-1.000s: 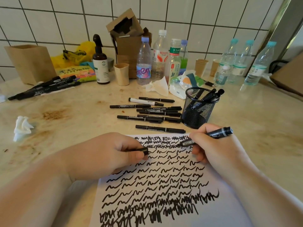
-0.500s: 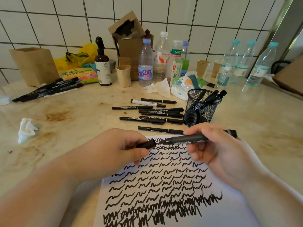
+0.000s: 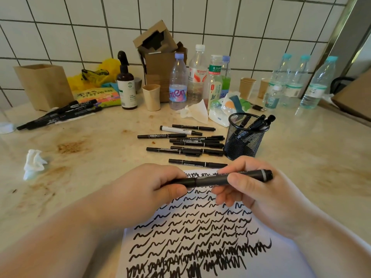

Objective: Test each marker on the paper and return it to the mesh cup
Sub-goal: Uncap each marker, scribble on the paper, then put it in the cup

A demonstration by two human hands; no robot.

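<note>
Cap now pushed back onto the marker (image 3: 218, 179); half a second ago still apart. Left hand (image 3: 148, 189) fingers and right hand (image 3: 259, 195) fingers pinching it (probably tested); next, into the mesh cup (image 3: 244, 141).

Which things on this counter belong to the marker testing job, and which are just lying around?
Job: marker held in left hand and right hand; paper; mesh cup; loose markers.
Lying about: water bottles, spray bottle, paper cups, crumpled tissue, cardboard boxes.
</note>
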